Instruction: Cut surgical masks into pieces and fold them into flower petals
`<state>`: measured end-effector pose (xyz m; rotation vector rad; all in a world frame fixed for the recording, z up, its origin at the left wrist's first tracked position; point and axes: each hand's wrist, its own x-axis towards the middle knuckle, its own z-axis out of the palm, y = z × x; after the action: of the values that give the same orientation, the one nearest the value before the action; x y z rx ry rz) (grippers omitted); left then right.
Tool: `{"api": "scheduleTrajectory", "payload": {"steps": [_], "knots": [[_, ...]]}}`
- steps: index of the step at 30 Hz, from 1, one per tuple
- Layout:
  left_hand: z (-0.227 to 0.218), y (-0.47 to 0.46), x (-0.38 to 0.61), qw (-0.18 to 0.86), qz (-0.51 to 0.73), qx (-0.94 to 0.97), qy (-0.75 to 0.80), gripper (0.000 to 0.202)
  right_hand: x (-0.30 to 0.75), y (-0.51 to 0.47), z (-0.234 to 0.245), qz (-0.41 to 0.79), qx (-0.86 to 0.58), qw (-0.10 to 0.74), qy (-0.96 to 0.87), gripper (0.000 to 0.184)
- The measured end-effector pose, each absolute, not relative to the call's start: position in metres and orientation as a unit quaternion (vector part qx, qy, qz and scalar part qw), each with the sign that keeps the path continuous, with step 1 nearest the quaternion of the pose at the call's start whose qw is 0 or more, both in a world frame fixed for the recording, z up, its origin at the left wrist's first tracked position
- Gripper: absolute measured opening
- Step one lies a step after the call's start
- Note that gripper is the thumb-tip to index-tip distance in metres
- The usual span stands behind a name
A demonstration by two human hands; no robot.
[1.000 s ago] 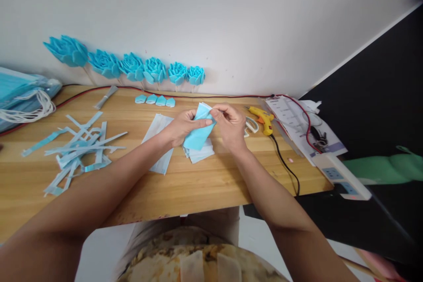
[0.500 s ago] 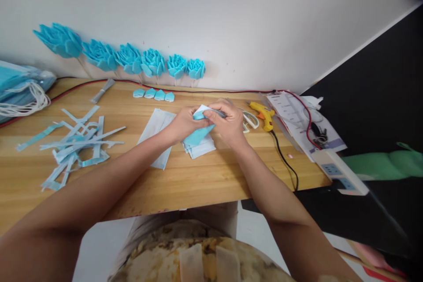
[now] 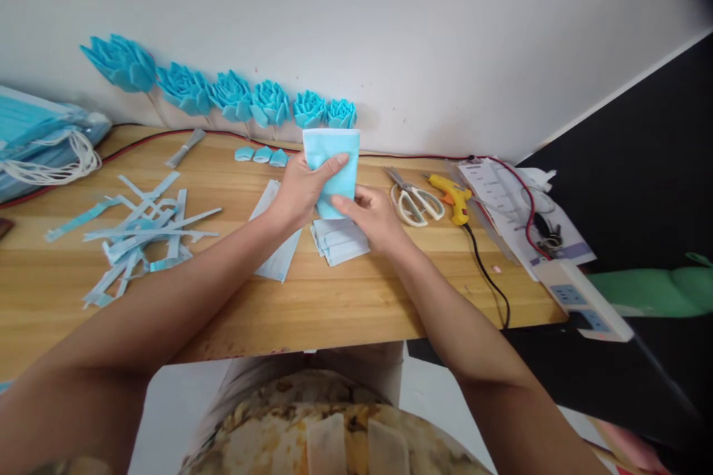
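A light-blue rectangle of face-mask fabric with a white top edge is held upright above the table. My left hand grips its left side, thumb across the front. Lower down, my right hand pinches the bottom right part, thumb on the front face; its other fingers are partly hidden behind. Beneath the hands lies a small stack of pale cut mask pieces. A longer pale mask strip lies to the left, partly covered by my left forearm. White-handled scissors rest right of my right hand.
Several blue fabric flowers on sticks lean along the wall. Small folded blue petals sit before them. Left are cut strips and bagged masks. A yellow glue gun, papers and a power strip are right.
The blue fabric, folded between both hands before, is now opened out flat and raised upright. My right hand has shifted down and left, uncovering the scissors. The view has shifted slightly.
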<state>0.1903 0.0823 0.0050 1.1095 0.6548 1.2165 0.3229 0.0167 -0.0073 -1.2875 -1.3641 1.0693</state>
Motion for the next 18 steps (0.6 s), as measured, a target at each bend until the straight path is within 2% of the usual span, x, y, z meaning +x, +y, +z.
{"api": "scheduleTrajectory", "payload": {"steps": [3, 8, 13, 18], "knots": [[0.005, 0.082, 0.19, 0.62, 0.528, 0.505, 0.287, 0.048, 0.32, 0.017, -0.012, 0.404, -0.555, 0.445, -0.575, 0.037], [0.004, 0.083, 0.189, 0.568, 0.553, 0.532, 0.298, 0.046, 0.319, 0.019, -0.015, 0.276, -0.603, 0.417, -0.622, 0.029], [-0.005, 0.082, 0.192, 0.525, 0.582, 0.534, 0.316, 0.044, 0.314, 0.016, -0.016, 0.225, -0.61, 0.377, -0.66, 0.039], [-0.006, 0.085, 0.192, 0.502, 0.612, 0.51, 0.336, 0.042, 0.312, 0.013, -0.013, 0.233, -0.595, 0.366, -0.676, 0.045]]}}
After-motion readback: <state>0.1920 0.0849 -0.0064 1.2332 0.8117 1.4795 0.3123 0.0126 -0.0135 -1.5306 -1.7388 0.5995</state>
